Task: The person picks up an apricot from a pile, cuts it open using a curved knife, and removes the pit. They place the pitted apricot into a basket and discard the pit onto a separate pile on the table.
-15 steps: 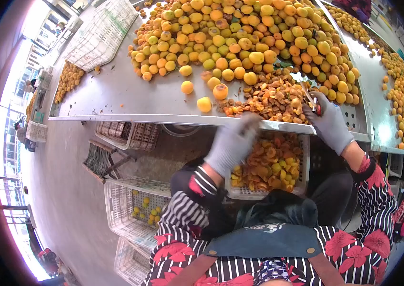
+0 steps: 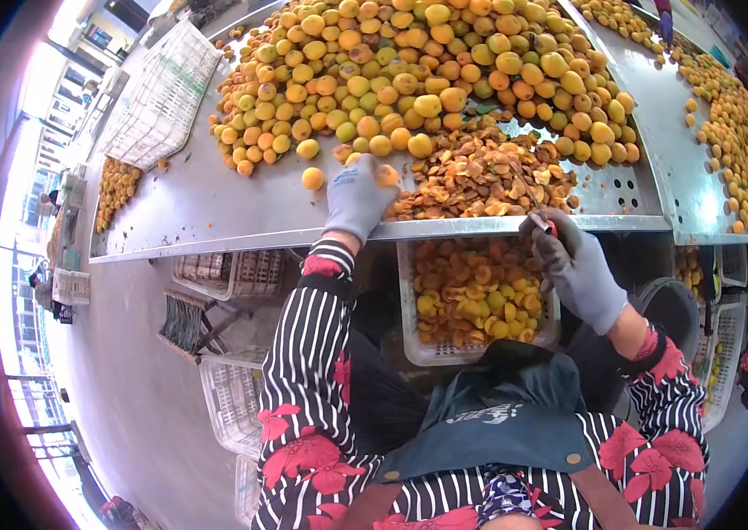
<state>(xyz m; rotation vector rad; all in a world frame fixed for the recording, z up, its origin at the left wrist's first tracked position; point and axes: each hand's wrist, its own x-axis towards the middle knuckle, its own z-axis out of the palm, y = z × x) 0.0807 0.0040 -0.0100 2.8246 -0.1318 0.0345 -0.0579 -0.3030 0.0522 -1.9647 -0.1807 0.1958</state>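
Note:
In gray gloves, my left hand [image 2: 355, 199] is over the metal table, its fingers closed around an apricot [image 2: 386, 175] near the front edge. My right hand [image 2: 573, 265] grips a small knife [image 2: 551, 227] with a red handle, its thin blade pointing up toward the pile of cut pieces. That heap of brown-orange apricot pieces [image 2: 480, 181] lies between my hands. Behind it spreads a big mound of whole apricots [image 2: 365, 84]. Below the table edge, a white crate [image 2: 431, 355] holds apricot halves [image 2: 480, 300].
A white plastic crate [image 2: 162, 93] stands at the table's left, beside a small apricot pile [image 2: 116, 190]. More apricots [image 2: 736, 132] cover the adjoining table at right. Below left are a folding stool [image 2: 184, 322] and another crate [image 2: 231, 402]. A bucket [image 2: 670, 305] stands at lower right.
My left hand has moved from above the crate up and left onto the table, closing on an apricot. My right hand with the knife has drawn back toward the table edge. The view has shifted.

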